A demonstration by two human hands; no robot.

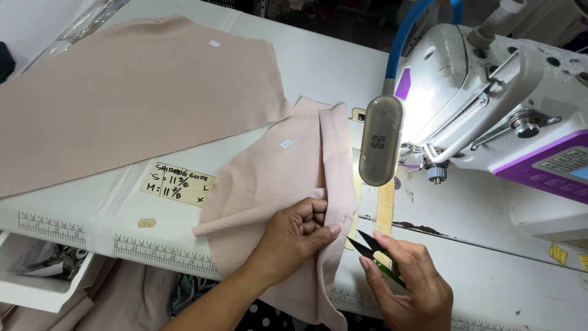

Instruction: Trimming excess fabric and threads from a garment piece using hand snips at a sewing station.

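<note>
2 hands busy: left hand fingers pinch pink fabric seam; right hand fingers grip thread snips.

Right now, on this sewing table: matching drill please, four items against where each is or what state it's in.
Items:
1. left hand
2. right hand
3. large pink fabric piece
4. lamp head

States:
a. lies flat, far left
b. holds thread snips
c. pinches the folded pink piece
d. hangs beside the sewing machine

Pairs: 1-c, 2-b, 3-a, 4-d
</note>
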